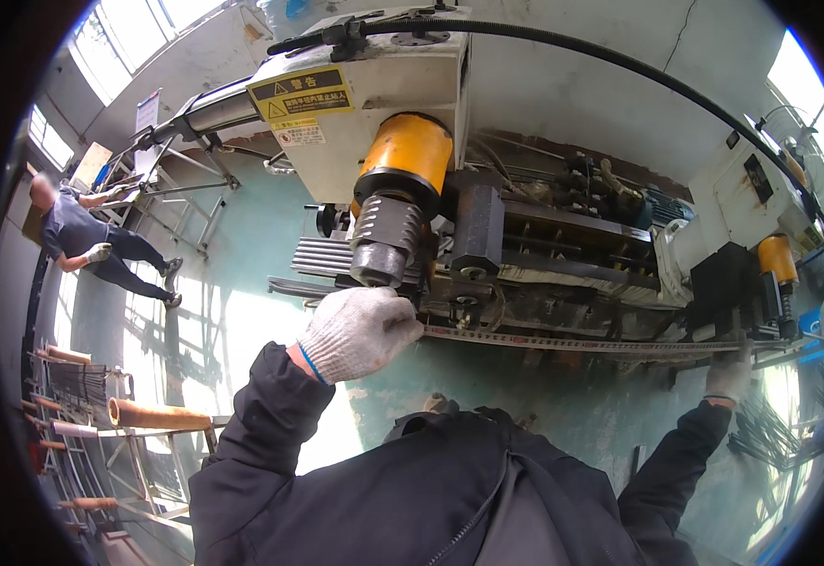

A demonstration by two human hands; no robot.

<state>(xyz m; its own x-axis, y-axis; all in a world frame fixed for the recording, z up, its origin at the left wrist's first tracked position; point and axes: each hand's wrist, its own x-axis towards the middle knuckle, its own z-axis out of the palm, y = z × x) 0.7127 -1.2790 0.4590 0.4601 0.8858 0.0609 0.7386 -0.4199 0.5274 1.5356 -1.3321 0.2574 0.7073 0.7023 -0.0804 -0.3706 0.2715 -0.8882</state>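
Observation:
Gloved in white knit, my left hand [360, 335] is closed with its fingertips pinching one end of a tape measure [544, 341]. The pale blade runs taut to the right, along the front of a large machine. Far to the right, my right hand [728, 373], also gloved, grips the tape measure near a dark box; its fingers are partly lost in shadow. Directly above my left hand is a ridged steel spindle [384, 241] with a round tip, fixed below an orange cylinder [405, 156]. A dark block [476, 231] stands beside the spindle.
The white machine housing [365, 123] bears a yellow warning label. Another orange cylinder [778, 259] is at the right end. Metal bars [322, 259] lie left of the spindle. At the far left a person [101, 231] stands by a metal frame; a rack with brown rolls [157, 415] is nearer.

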